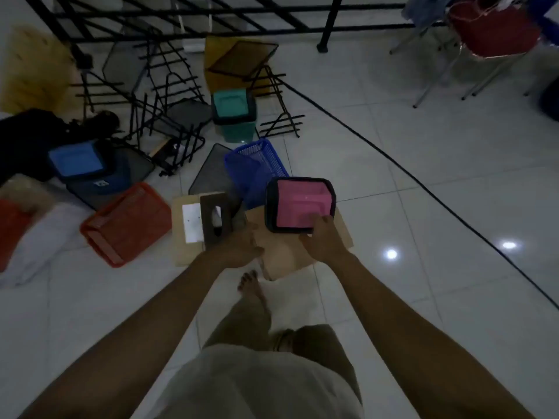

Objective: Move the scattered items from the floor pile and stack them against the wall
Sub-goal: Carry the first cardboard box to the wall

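The right hand (323, 240) grips the near rim of a pink bin with a black rim (300, 204), thumb curled over the edge, holding it above a flat cardboard sheet (284, 252) on the tiled floor (423, 176); the left hand (239, 247) holds the lower end of a brown tissue box (215, 220), fingers curled round it; just beyond lie a blue mesh plastic basket (257, 164), an orange-red basket (127, 223), a teal bin (234, 116) and tangled black wire racks (169, 95); a black cable (423, 182) crosses the floor.
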`<state>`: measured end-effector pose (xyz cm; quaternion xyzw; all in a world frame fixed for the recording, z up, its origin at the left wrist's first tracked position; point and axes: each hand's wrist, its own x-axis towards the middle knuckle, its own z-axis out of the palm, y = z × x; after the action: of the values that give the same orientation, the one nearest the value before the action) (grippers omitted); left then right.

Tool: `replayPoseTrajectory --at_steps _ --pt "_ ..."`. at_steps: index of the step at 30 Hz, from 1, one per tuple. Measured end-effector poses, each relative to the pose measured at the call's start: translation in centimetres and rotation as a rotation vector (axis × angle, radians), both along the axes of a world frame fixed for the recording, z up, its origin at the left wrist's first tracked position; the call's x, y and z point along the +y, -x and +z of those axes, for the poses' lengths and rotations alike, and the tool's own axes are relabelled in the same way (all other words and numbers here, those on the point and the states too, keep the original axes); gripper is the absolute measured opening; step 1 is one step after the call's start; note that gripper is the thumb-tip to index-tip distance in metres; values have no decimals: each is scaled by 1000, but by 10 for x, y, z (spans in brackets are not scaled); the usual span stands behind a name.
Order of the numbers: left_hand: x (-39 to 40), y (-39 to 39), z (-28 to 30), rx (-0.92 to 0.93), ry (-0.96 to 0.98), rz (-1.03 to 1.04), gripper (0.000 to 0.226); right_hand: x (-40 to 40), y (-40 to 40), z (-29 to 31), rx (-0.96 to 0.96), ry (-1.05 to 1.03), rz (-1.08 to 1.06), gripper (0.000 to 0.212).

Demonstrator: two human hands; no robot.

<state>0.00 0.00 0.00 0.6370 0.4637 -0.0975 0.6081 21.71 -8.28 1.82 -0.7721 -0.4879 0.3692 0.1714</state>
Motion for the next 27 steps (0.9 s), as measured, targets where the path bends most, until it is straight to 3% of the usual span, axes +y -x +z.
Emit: replayPoseTrajectory --at_steps 4,9,12,15,19,22,25,27 --pt "7 -30 -16 34 8 190 87 18 -21 -3 -48 12 -125 47" --pt "8 -64 -57 178 -60 309 120 23 -49 -31 -74 172 -190 88" --pt "8 -77 -102 133 -35 479 137 21 -74 -53 100 265 -259 109" --pt "1 -96 -136 31 -69 623 126 24 -101 -77 214 264 -150 117" --pt "-11 -135 -126 -37 -115 876 100 32 -122 -100 325 146 -47 120" --pt "-21 -159 -122 53 -113 933 73 41 -141 -111 371 172 -59 117" --pt "-33 -164 -125 187 -163 980 67 44 -153 -117 426 222 -56 109" --pt "-36 -161 -120 90 -191 947 65 46 -154 -120 448 173 -34 95"
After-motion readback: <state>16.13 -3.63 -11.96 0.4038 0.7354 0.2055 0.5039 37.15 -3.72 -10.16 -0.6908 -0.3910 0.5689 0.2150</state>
